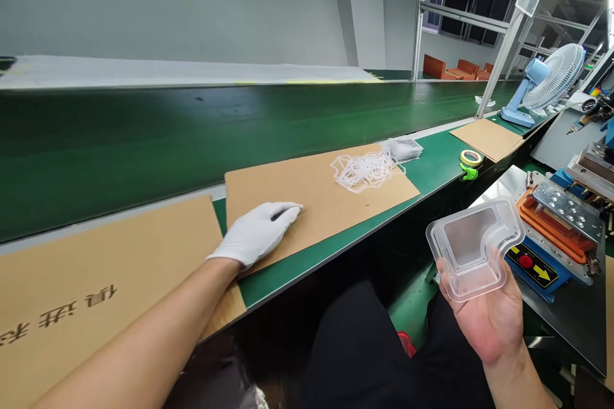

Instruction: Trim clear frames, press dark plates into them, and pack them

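Observation:
My left hand [259, 233], in a white glove, is over a brown cardboard sheet [307, 188] on the green bench, its fingers stretched forward and holding nothing that I can see. Whether the fingertips press on the sheet is hard to tell. Beyond the fingertips, a tangle of thin white strips [367, 169] lies on the same sheet, beside a stack of clear plastic pieces [404, 149]. On the right, my bare right hand [494, 319] holds up a small clear plastic container [474, 249] with one notched corner, fingers behind it and palm below.
A printed cardboard box [144, 268] lies at the left. Behind the bench runs a green conveyor belt [167, 134]. Toward the right are a roll of yellow tape [471, 158], a green clip-like tool [469, 172], a blue fan [540, 83] and a bench machine with a red button [526, 261].

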The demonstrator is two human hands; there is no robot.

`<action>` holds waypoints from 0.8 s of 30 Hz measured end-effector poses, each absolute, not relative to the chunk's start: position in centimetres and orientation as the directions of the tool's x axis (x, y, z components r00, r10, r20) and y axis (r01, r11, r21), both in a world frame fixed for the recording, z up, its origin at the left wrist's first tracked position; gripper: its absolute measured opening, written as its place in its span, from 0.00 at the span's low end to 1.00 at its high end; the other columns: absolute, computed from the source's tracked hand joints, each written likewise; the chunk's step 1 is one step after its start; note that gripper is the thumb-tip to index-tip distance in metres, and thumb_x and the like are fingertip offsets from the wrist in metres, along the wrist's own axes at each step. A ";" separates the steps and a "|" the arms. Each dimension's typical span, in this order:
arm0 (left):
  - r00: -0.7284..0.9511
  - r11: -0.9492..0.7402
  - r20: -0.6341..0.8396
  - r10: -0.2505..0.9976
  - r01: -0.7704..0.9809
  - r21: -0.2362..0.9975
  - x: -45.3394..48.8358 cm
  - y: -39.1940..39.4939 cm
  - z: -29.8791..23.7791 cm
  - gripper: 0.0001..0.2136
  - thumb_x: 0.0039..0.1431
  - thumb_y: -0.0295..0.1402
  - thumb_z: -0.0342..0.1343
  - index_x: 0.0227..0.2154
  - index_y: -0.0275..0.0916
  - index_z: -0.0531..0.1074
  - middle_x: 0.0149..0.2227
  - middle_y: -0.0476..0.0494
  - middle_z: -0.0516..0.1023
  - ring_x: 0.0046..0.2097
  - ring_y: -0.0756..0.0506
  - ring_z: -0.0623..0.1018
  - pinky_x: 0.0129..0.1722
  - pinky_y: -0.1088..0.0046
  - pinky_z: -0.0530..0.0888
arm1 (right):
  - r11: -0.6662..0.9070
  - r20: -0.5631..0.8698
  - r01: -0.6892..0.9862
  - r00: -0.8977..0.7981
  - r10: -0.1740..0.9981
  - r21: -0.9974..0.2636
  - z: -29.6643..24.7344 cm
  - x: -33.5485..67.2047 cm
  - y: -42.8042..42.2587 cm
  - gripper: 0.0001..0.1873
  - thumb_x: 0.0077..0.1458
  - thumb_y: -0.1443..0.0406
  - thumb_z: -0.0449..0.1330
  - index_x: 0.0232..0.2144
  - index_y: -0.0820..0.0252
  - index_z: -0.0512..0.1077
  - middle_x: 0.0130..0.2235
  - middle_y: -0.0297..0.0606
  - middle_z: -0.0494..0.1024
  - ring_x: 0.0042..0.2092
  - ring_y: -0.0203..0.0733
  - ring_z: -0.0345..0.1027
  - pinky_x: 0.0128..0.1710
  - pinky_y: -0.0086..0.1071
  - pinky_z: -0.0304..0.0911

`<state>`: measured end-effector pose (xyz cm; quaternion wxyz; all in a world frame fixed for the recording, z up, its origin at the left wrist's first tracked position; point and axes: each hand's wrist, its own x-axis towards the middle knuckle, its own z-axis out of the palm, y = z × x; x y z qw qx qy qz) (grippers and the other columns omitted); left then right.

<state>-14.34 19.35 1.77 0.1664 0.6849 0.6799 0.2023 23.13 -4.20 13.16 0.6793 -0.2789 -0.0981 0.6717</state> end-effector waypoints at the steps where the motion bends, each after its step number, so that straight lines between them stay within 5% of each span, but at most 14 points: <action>1: 0.021 -0.043 0.053 0.998 0.881 0.472 -14.3 19.5 1.8 0.28 0.64 0.50 0.45 0.54 0.37 0.79 0.61 0.36 0.79 0.62 0.34 0.75 0.67 0.53 0.67 | -0.051 -0.243 -0.858 0.087 0.966 -0.511 13.0 23.4 -4.3 0.29 0.58 0.50 0.72 0.59 0.49 0.76 0.57 0.43 0.82 0.51 0.54 0.81 0.49 0.44 0.78; 9: -0.092 0.060 0.050 0.995 0.889 0.455 -14.4 19.9 1.3 0.27 0.60 0.52 0.44 0.49 0.45 0.81 0.60 0.44 0.81 0.62 0.36 0.77 0.66 0.54 0.70 | 0.016 -0.255 -0.861 0.169 0.952 -0.509 12.2 24.7 -4.3 0.27 0.57 0.52 0.74 0.56 0.52 0.79 0.55 0.41 0.83 0.51 0.54 0.82 0.48 0.43 0.79; 15: -0.225 0.159 0.029 0.974 0.769 0.619 -14.9 19.1 1.8 0.22 0.60 0.52 0.48 0.43 0.48 0.83 0.56 0.50 0.84 0.62 0.35 0.78 0.67 0.52 0.70 | 0.001 -0.272 -0.827 0.186 0.944 -0.562 11.9 23.3 -2.2 0.24 0.57 0.52 0.74 0.52 0.52 0.81 0.54 0.42 0.84 0.51 0.55 0.82 0.47 0.44 0.80; 24: -0.290 0.096 0.030 0.956 0.410 0.907 -16.3 18.6 1.4 0.20 0.62 0.47 0.54 0.46 0.41 0.83 0.50 0.43 0.86 0.52 0.38 0.83 0.63 0.57 0.73 | -0.170 -0.332 -0.753 0.067 0.941 -0.636 11.8 17.7 3.6 0.23 0.58 0.53 0.73 0.53 0.51 0.80 0.53 0.42 0.84 0.52 0.54 0.82 0.47 0.44 0.80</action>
